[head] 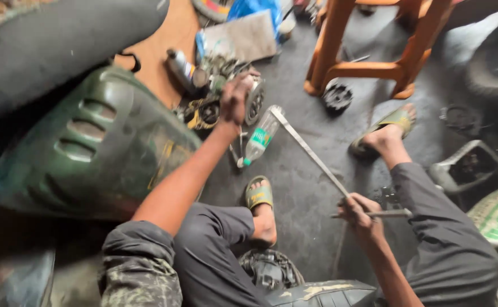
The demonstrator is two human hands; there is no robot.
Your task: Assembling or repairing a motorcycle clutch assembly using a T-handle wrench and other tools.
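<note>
Metal rod [311,152] in right hand [358,211]

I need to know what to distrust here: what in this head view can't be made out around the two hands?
- Left hand: motion-blurred; its grip and the round metal part under it are unclear.
- Parts pile: blurred, pieces not separable.
- Right hand: fingers hide how it grips the long metal rod and a short tool.
- Green scooter panel: cut off at the left edge.

A grey concrete floor [311,187] carries a plastic bottle [258,138], a gear [337,97] and a wooden stool [374,45].
</note>
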